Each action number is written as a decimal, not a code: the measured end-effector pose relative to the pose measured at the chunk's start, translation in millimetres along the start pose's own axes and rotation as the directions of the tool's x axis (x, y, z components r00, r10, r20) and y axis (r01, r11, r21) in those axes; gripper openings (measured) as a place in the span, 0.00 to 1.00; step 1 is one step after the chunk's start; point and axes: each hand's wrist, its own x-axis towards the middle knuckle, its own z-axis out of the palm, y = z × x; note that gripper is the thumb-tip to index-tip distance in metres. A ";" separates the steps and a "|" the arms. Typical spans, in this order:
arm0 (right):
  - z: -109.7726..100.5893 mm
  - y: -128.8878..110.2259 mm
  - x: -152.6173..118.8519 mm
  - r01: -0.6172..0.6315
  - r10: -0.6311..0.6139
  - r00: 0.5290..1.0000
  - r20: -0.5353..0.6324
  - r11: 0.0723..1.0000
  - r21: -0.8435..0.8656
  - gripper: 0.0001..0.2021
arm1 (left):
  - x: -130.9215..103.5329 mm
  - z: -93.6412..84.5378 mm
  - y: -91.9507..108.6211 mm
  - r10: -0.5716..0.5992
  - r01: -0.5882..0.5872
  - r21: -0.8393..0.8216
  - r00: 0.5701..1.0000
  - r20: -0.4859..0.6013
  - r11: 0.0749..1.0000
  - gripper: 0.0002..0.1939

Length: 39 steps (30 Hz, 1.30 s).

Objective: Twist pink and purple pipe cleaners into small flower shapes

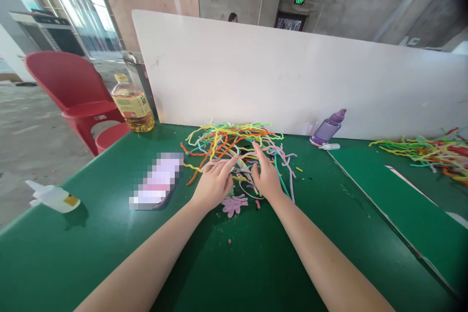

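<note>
A tangled pile of colourful fuzzy pipe cleaners (234, 132) lies on the green table, in front of both hands. My left hand (215, 181) reaches over its near edge with fingers stretched out. Close to those fingertips runs a pink pipe cleaner (246, 155); whether they touch it I cannot tell. My right hand (267, 178) is at the pile's near right, its index finger pointing forward and the thumb apart. Scissors (248, 186) lie partly hidden between the hands. Just nearer, a pinkish-purple flower-like piece (234, 204) made of fuzzy loops rests on the table.
Left of the pile is a phone (157, 183), with a white glue bottle (54, 197) and an oil bottle (132, 105) beyond. A purple bottle (328, 127) stands by the white partition (256, 73). A green board (395, 195) and more pipe cleaners (431, 153) lie right.
</note>
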 end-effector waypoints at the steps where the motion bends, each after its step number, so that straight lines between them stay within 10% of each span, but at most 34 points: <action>1: -0.6 -2.0 0.1 0.038 -0.038 0.999 0.023 0.999 -0.006 0.31 | -0.1 0.5 -0.3 -0.014 0.014 -0.004 1.000 -0.001 1.000 0.28; 9: -0.7 -2.3 0.3 0.122 -0.120 0.992 0.046 0.992 -0.026 0.28 | 0.1 3.0 -17.7 -0.214 0.219 0.049 0.973 -0.088 0.975 0.13; 15: 1.9 9.1 -0.4 -0.147 0.159 0.980 -0.119 0.983 0.106 0.25 | -3.1 4.8 -23.2 -0.273 0.281 0.066 0.956 -0.108 0.957 0.14; 23: -9.7 12.9 9.5 -0.397 0.538 0.830 -0.144 0.752 0.526 0.22 | -3.0 -1.4 -17.6 -0.280 0.281 -0.005 0.956 -0.081 0.960 0.12; 34: -67.9 41.8 37.5 -0.560 0.668 0.725 0.168 0.429 0.709 0.11 | -3.9 -12.8 37.5 0.110 -0.110 0.105 0.994 0.008 0.988 0.24; 39: -102.2 62.5 32.9 -0.651 0.612 0.723 0.320 0.450 0.611 0.12 | -6.6 -15.9 86.6 0.374 -0.391 0.028 0.896 0.241 0.920 0.24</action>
